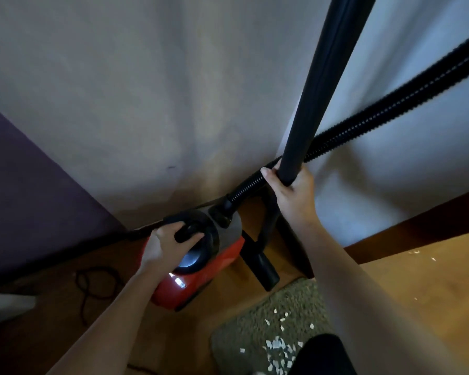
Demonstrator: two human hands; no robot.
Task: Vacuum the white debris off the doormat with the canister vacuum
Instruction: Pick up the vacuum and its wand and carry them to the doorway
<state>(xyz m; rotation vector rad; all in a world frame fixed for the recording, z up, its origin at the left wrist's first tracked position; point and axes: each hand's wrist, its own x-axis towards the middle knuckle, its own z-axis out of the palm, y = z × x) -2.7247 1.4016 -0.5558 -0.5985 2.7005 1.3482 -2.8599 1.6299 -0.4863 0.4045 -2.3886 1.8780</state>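
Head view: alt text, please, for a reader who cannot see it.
A person's left hand grips the black top handle of a red canister vacuum on a wooden floor, while the right hand holds its black rigid tube upright. White debris still litters the grey-green doormat nearby.

Dim indoor light, motion blur, wide-angle edge distortion.

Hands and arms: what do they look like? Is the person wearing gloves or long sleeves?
No gloves and no long sleeves. Both the left hand and the right hand are bare, and both forearms are uncovered all the way to the edge of the picture. No watch, ring or bracelet shows on either.
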